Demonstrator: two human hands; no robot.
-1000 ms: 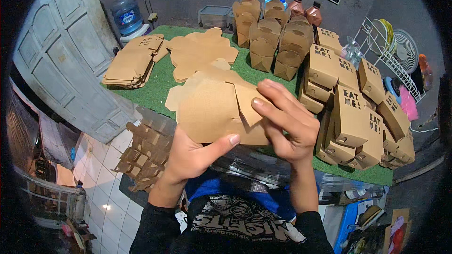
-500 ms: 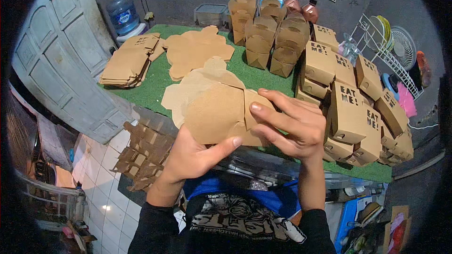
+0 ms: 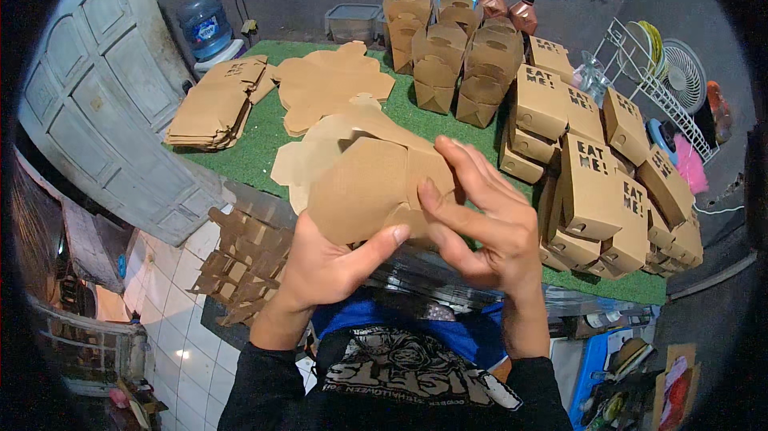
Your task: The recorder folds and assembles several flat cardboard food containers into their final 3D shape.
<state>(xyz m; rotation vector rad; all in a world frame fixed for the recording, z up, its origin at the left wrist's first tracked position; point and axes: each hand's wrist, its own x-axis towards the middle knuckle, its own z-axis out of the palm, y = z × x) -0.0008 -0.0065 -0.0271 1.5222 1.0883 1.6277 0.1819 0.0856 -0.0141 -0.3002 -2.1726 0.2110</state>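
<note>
A partly folded brown cardboard food box (image 3: 360, 183) is held up before me, over the near edge of the green table. Its pale inner side fans out at the far left, and a panel on the right is bent inward. My left hand (image 3: 332, 263) grips the lower left edge, thumb laid along the bottom of the near panel. My right hand (image 3: 492, 227) presses its fingertips on the right panel, with the thumb low near the bottom corner. Part of the box's right end is hidden behind my right fingers.
Beyond the box lie flat cardboard blanks (image 3: 328, 83) and a stack of flattened boxes (image 3: 212, 107). Tall nested cartons (image 3: 436, 63) stand at the back. Closed boxes (image 3: 592, 183) are piled on the right, beside a dish rack (image 3: 640, 71). Brown cardboard (image 3: 248, 267) sits low at left.
My right hand has shifted slightly left, and its fingers have moved on the right panel. The near panel of the box has bent further, opening a gap from the pale layer behind.
</note>
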